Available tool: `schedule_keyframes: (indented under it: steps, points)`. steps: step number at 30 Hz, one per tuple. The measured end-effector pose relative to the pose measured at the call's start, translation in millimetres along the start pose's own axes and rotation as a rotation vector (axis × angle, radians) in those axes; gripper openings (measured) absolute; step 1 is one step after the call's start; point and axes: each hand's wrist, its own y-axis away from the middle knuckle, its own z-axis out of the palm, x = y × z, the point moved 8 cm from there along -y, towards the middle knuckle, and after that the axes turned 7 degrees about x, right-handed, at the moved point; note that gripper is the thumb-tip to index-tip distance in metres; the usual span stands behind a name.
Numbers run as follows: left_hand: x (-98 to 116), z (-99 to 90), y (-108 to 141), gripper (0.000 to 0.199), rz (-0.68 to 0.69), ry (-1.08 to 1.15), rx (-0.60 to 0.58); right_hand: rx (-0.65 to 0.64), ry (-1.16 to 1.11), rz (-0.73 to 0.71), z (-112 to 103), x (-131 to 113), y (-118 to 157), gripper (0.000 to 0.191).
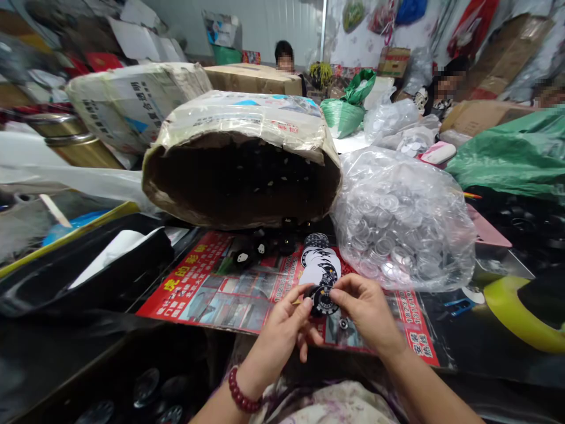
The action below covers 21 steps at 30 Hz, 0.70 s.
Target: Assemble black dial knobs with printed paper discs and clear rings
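Note:
A small round black disc with a white patterned face (pixel 323 299) is pinched between my left hand (pixel 282 333) and my right hand (pixel 364 312), just above a red printed poster (pixel 212 288). Right behind it lies a spread of white and black round printed inserts (pixel 320 265). Several loose black round pieces (pixel 265 250) lie on the poster in front of a torn cardboard box (pixel 241 159) lying on its side, its dark mouth full of more black pieces. My left wrist wears a dark red bead bracelet (pixel 242 397).
A clear plastic bag of transparent round covers (pixel 399 227) sits to the right. Green bags (pixel 512 150), cartons and three seated people are behind. A black tray (pixel 88 271) is at left, a yellow-green object (pixel 521 315) at right, finished black discs (pixel 145 388) lower left.

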Motion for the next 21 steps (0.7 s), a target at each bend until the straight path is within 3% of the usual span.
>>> schedule_keyframes:
  steps: [4,9,15,18,21]
  points:
    - [-0.3,-1.4,4.0,0.05,0.09,-0.102,0.038,0.02,0.073,-0.043,11.3,3.4,3.7,0.013]
    - [-7.1,0.7,8.7,0.042,0.1,-0.033,0.044,0.052,-0.026,0.036,16.2,12.1,8.0,0.016]
    - [-5.3,0.2,7.8,0.03,0.139,-0.19,0.012,-0.081,0.385,-0.359,22.8,-19.8,21.0,0.019]
    - [-0.6,-3.1,9.1,0.023,0.135,-0.239,0.026,-0.094,0.366,-0.26,21.9,-10.2,19.9,0.01]
    - [-1.5,-4.1,9.8,0.024,0.086,-0.207,0.034,-0.139,0.244,-0.138,27.3,3.1,20.5,0.013]
